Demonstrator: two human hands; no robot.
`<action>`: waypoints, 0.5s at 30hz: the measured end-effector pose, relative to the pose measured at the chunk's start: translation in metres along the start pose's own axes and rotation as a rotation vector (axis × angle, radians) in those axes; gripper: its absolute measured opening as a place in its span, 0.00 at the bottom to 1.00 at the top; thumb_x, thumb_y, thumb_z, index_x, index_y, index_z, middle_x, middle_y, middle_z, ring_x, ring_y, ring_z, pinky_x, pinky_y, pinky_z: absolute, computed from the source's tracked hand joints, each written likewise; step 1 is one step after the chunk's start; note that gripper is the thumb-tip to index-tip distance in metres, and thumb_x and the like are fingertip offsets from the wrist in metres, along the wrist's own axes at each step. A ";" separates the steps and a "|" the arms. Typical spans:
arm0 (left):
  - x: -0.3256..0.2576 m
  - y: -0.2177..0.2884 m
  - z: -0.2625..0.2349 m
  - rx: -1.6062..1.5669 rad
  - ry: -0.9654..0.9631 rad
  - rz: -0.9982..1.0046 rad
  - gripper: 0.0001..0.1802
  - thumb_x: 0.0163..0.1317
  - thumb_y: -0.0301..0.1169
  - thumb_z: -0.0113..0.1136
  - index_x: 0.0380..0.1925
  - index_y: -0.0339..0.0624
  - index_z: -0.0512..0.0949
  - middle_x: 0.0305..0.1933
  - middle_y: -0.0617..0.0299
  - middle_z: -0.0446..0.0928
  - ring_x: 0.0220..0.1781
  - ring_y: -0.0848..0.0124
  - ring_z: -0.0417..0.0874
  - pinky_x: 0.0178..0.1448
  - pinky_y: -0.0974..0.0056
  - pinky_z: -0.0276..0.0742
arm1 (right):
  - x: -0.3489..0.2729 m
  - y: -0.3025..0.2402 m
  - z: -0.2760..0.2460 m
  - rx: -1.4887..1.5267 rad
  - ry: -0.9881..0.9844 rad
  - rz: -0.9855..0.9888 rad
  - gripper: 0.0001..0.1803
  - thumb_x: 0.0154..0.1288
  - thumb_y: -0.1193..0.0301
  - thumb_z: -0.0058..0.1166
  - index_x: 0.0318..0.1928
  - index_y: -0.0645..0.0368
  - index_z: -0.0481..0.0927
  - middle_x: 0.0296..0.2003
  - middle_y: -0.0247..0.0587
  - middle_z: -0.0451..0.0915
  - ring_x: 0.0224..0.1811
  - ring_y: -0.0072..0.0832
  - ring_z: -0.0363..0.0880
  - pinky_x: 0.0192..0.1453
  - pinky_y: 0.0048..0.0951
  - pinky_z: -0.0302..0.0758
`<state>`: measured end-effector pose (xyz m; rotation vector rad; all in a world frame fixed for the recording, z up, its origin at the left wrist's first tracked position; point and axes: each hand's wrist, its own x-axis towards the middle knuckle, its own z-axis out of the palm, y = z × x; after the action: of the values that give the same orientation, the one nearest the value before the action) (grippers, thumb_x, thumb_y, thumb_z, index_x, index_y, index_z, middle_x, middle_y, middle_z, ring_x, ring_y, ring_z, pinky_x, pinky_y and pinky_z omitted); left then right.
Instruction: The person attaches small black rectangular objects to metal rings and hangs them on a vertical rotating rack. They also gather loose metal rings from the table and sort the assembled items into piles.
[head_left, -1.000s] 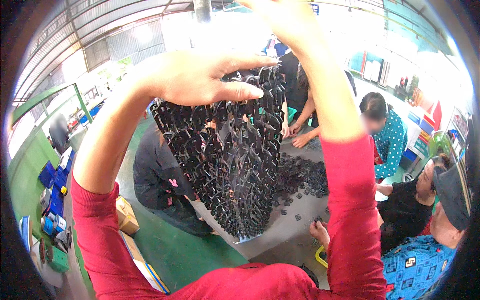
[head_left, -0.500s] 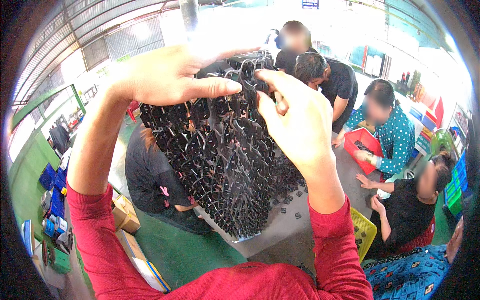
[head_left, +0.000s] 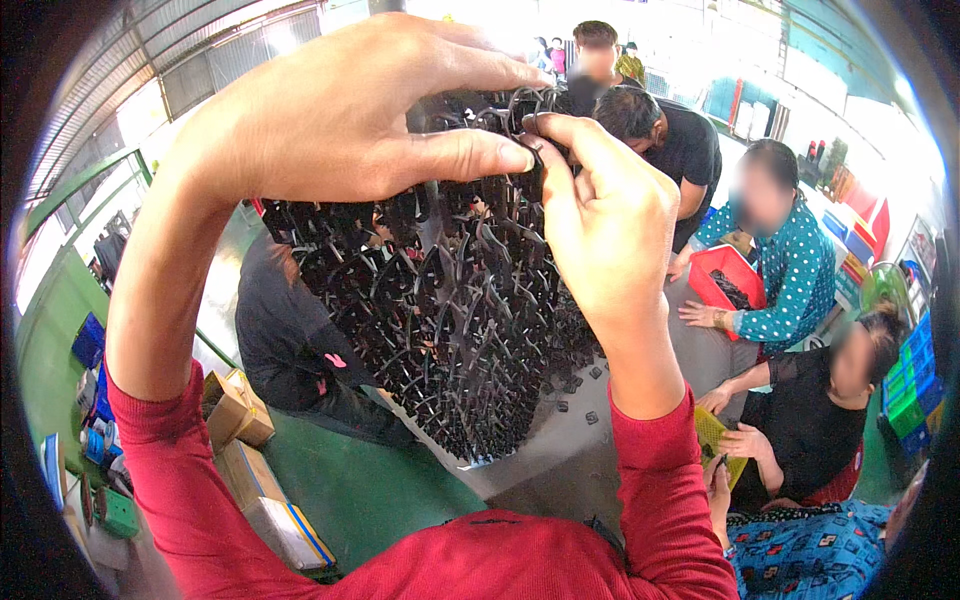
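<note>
At upper left of the frame our left hand (head_left: 340, 120) curled over the top of the black plastic parts cluster (head_left: 450, 300), thumb pressed along it. At centre the cluster hung with its long axis vertical, tapering downward. Right of it, our right hand (head_left: 600, 220) pinched its top edge, fingers closed tight.

Single head-worn fisheye view, angled forward and down, close on raised hands over the worktable (head_left: 560, 440).
</note>
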<state>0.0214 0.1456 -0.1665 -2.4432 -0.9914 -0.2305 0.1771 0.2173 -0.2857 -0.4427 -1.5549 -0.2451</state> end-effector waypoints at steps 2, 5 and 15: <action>-0.001 -0.001 0.001 0.003 0.025 -0.014 0.28 0.61 0.44 0.56 0.55 0.37 0.71 0.57 0.47 0.71 0.59 0.52 0.72 0.63 0.56 0.66 | -0.001 0.004 0.008 0.048 0.059 -0.061 0.05 0.58 0.79 0.55 0.36 0.63 0.80 0.20 0.36 0.74 0.17 0.16 0.66 0.22 0.18 0.62; -0.001 -0.002 -0.003 0.025 -0.015 0.006 0.23 0.63 0.38 0.53 0.55 0.36 0.71 0.58 0.50 0.71 0.59 0.56 0.72 0.63 0.58 0.65 | -0.001 0.002 0.010 0.141 0.054 0.025 0.04 0.56 0.77 0.55 0.33 0.61 0.80 0.27 0.46 0.80 0.27 0.39 0.80 0.32 0.31 0.75; -0.002 0.013 -0.007 -0.062 0.062 -0.004 0.27 0.60 0.47 0.57 0.51 0.36 0.75 0.55 0.45 0.74 0.56 0.54 0.76 0.58 0.56 0.74 | -0.008 0.011 -0.007 0.529 -0.029 0.400 0.07 0.59 0.75 0.57 0.37 0.64 0.82 0.27 0.33 0.81 0.25 0.15 0.74 0.29 0.18 0.70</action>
<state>0.0293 0.1330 -0.1662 -2.4742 -0.9765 -0.3409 0.1881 0.2237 -0.2943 -0.3258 -1.4539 0.4747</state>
